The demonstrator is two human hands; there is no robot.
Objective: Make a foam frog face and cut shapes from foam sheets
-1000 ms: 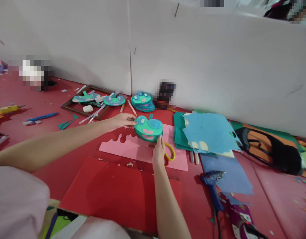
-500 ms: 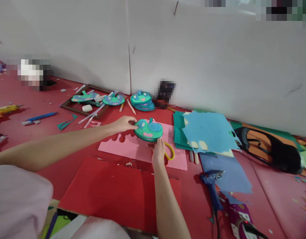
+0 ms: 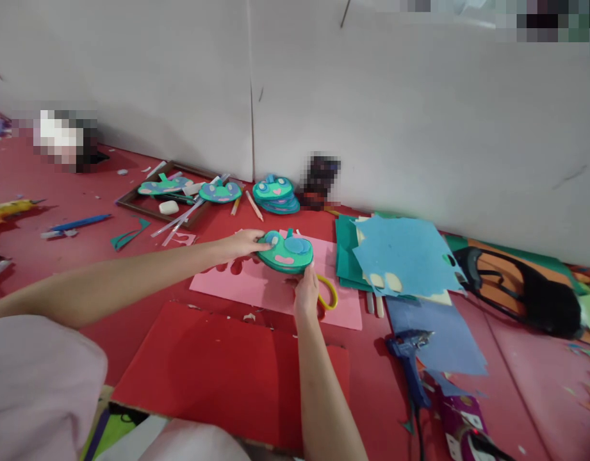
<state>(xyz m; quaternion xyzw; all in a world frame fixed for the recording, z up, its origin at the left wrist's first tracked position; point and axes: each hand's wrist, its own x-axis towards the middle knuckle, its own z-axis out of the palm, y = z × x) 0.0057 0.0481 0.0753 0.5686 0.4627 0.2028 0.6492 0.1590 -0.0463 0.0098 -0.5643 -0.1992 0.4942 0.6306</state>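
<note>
A green frog-face cutout with blue eye patches and a pink mouth is held up between both hands. My left hand pinches its left edge, thumb on the front near the eye. At its lower right edge, my right hand grips it from below. Beneath lies a pink sheet with pieces cut out of its upper edge. Yellow-handled scissors rest on that sheet beside my right hand, their blades mostly hidden. A stack of similar frog faces sits by the wall.
A brown frame at the left holds an eraser and glue sticks. Blue and green sheets are piled on the right. A blue glue gun with a cord lies near a black bag. A red board is in front of me.
My left thumb has shifted onto the front of the frog face beside its left eye. The frog face stays nearly in place, and my right hand keeps its grip.
</note>
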